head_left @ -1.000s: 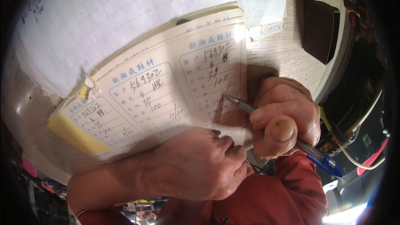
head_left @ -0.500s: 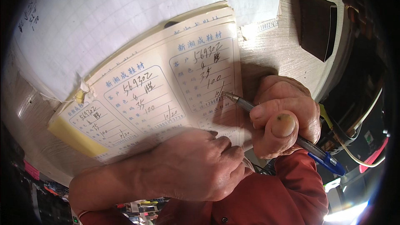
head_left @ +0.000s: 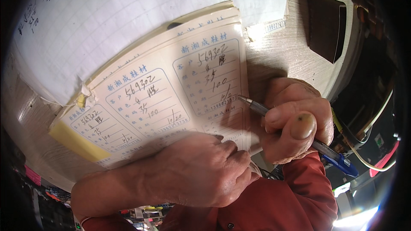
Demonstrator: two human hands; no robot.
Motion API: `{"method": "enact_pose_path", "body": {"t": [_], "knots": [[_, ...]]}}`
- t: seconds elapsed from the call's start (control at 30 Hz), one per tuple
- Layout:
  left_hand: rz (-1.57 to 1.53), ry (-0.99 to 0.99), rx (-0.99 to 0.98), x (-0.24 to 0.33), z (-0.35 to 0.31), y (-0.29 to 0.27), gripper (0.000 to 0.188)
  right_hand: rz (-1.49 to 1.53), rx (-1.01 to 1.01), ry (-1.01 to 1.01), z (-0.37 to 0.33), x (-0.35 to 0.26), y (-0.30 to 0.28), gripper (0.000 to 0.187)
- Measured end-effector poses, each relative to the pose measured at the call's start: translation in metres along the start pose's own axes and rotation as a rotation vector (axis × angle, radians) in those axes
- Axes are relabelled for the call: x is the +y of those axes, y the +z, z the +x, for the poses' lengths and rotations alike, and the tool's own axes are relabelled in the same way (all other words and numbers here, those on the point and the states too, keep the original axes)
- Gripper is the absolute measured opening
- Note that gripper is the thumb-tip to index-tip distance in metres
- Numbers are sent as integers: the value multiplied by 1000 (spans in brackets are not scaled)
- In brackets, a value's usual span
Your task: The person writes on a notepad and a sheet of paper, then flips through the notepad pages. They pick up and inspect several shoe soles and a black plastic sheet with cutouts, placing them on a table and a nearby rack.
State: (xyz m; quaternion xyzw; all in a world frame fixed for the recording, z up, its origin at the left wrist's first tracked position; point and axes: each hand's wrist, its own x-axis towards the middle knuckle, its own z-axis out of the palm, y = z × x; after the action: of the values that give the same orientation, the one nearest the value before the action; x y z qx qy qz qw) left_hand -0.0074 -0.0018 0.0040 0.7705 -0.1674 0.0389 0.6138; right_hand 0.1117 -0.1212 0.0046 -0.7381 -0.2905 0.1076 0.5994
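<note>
A pad of printed labels point(head_left: 137, 107) lies on the table, with handwriting filled into its blue-framed boxes. My left hand point(head_left: 205, 169) rests across the lower part of the pad with its fingers curled; whatever is inside them, if anything, is hidden. Pinched between thumb and fingers of my right hand point(head_left: 297, 119) is a ballpoint pen point(head_left: 253, 105). Its blue cap point(head_left: 342, 164) sits on the back end. The pen's tip is at the lower right of the rightmost upper box, by a handwritten date.
A large gridded sheet point(head_left: 128, 8) with some handwriting lies under and beyond the pad. A dark brown box point(head_left: 327, 30) stands at the far right of the wooden table point(head_left: 280, 45). Cables point(head_left: 368, 164) hang past the right edge.
My right hand and the pen have shifted slightly to the right, and a further handwritten stroke shows on the date line. My left hand stays in place.
</note>
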Motion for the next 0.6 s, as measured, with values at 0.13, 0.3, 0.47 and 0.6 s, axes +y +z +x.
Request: {"method": "enact_pose_path", "body": {"t": [0.13,0.3,0.47,0.6], "knots": [[-12,10,36,-2,0,2,16,56,-113,70,6,-6,-7,21],[-24,-2,46,-1,0,4,16,95,-169,110,12,-12,-10,18],[-17,27,37,-2,-1,4,17,103,-259,60,15,-6,-12,20],[-53,-36,22,1,-1,2,18,-138,-232,107,13,-16,-17,29]]}}
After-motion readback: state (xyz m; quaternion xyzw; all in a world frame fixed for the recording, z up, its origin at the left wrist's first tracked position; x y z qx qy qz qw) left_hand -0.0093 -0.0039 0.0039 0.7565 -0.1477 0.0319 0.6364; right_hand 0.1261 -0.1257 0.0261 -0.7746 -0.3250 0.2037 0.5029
